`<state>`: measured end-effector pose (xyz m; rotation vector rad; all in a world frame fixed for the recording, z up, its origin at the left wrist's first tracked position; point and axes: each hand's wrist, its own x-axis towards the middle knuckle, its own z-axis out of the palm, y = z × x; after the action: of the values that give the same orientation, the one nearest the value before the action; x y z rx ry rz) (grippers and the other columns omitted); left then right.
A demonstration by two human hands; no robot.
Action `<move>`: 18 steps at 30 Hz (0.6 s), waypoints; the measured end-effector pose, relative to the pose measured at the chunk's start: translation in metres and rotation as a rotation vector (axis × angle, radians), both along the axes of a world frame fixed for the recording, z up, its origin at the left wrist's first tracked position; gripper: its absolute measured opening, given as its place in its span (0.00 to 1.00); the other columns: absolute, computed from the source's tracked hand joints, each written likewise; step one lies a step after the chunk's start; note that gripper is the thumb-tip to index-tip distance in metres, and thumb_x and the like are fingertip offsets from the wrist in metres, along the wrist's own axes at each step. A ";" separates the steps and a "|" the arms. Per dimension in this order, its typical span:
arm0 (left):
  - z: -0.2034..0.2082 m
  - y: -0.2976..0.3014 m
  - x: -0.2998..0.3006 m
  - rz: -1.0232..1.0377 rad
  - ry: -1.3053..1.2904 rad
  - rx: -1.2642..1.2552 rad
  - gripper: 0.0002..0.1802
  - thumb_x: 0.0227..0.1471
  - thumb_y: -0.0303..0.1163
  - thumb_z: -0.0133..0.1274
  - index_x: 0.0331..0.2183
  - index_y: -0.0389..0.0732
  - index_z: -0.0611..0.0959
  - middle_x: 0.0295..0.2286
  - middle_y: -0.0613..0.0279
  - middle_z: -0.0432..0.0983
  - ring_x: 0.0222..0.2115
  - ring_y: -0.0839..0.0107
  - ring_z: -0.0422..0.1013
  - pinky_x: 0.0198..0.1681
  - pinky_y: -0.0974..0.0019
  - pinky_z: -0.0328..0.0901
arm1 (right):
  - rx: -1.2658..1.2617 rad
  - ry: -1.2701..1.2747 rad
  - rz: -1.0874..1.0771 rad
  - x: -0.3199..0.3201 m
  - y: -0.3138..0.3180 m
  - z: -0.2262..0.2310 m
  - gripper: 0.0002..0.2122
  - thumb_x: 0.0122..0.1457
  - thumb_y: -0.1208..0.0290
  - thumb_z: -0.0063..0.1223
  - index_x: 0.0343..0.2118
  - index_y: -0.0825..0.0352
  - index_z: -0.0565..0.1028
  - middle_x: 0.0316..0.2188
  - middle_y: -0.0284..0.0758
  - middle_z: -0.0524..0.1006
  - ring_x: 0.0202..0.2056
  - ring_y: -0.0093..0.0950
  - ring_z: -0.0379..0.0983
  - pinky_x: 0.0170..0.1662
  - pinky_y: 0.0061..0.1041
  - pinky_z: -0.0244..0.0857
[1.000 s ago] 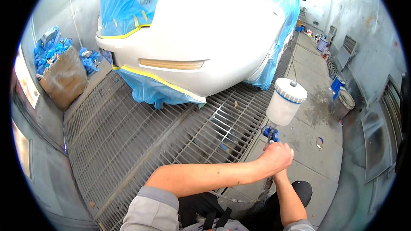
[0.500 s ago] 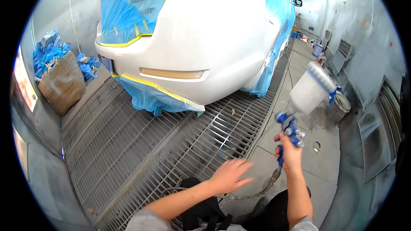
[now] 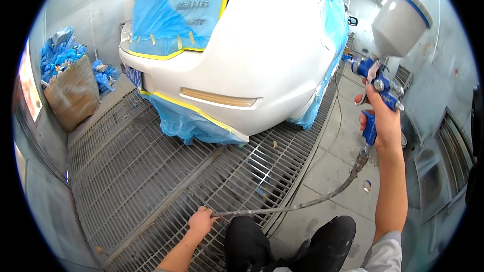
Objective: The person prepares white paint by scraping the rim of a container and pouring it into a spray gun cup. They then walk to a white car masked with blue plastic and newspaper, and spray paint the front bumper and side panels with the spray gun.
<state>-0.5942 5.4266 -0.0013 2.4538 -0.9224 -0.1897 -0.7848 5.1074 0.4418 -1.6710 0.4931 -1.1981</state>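
Note:
My right hand (image 3: pixel 384 121) is raised at the right, wrapped round the handle of a blue spray gun (image 3: pixel 379 86). On top of the gun sits a tilted white paint cup (image 3: pixel 401 22) with a blue band. A dark, stained air hose (image 3: pixel 302 206) runs from the gun's handle down and across to my left hand (image 3: pixel 201 221), which is closed around it low over the floor grate. In front stands a white car, its rear bumper (image 3: pixel 222 78) bare and blue masking film (image 3: pixel 176 20) taped around it with yellow tape. The gun's nozzle is apart from the car.
Metal floor grating (image 3: pixel 151 166) lies under and before the car. At the left, a cardboard box (image 3: pixel 74 93) overflows with crumpled blue film. A loose roll of tape (image 3: pixel 367 186) lies on the tiled floor at the right. Vented panels (image 3: pixel 448 151) line the right wall.
My right hand has lifted the spray gun up and to the right. My left hand, open before, has moved down-left and closed on the hose, which is now stretched between both hands.

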 end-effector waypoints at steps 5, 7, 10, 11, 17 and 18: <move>0.034 -0.062 -0.018 -0.103 0.074 -0.405 0.10 0.50 0.35 0.64 0.35 0.42 0.86 0.28 0.54 0.79 0.32 0.52 0.75 0.35 0.54 0.69 | -0.186 0.132 0.002 0.012 -0.008 0.059 0.15 0.64 0.60 0.58 0.49 0.64 0.77 0.30 0.31 0.80 0.15 0.17 0.65 0.17 0.19 0.59; 0.048 -0.081 -0.026 -0.185 -0.034 -0.509 0.09 0.50 0.33 0.64 0.35 0.43 0.86 0.27 0.56 0.78 0.29 0.54 0.75 0.34 0.56 0.69 | -0.238 0.222 -0.024 0.016 -0.015 0.086 0.16 0.60 0.56 0.62 0.39 0.66 0.78 0.29 0.31 0.80 0.16 0.15 0.67 0.19 0.19 0.64; 0.079 -0.100 -0.046 -0.288 -0.053 -0.583 0.11 0.48 0.33 0.66 0.37 0.44 0.86 0.25 0.59 0.77 0.27 0.59 0.74 0.31 0.59 0.69 | -0.341 0.237 -0.078 0.017 -0.025 0.120 0.18 0.59 0.56 0.63 0.40 0.67 0.78 0.29 0.32 0.81 0.17 0.14 0.66 0.17 0.17 0.62; 0.085 -0.107 -0.051 -0.320 -0.062 -0.615 0.12 0.48 0.34 0.67 0.37 0.44 0.86 0.25 0.60 0.77 0.26 0.61 0.74 0.30 0.60 0.69 | -0.368 0.243 -0.099 0.018 -0.031 0.132 0.18 0.59 0.56 0.63 0.41 0.67 0.78 0.29 0.32 0.82 0.17 0.14 0.66 0.17 0.17 0.62; 0.114 -0.113 -0.071 -0.409 -0.036 -0.618 0.15 0.48 0.35 0.67 0.40 0.44 0.86 0.26 0.61 0.77 0.26 0.64 0.75 0.31 0.63 0.70 | -0.474 0.258 -0.172 0.033 -0.061 0.165 0.19 0.58 0.52 0.63 0.40 0.65 0.78 0.30 0.31 0.81 0.17 0.13 0.64 0.16 0.15 0.59; 0.115 -0.112 -0.071 -0.416 -0.031 -0.600 0.16 0.49 0.36 0.66 0.41 0.45 0.86 0.26 0.61 0.78 0.27 0.64 0.75 0.31 0.63 0.71 | -0.480 0.255 -0.152 0.037 -0.062 0.165 0.19 0.58 0.53 0.63 0.40 0.65 0.78 0.30 0.31 0.81 0.17 0.13 0.64 0.16 0.14 0.59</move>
<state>-0.6649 5.3149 0.1136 1.7078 -1.2795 -0.0085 -0.7474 5.0450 0.6069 -2.2490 0.5231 -1.2887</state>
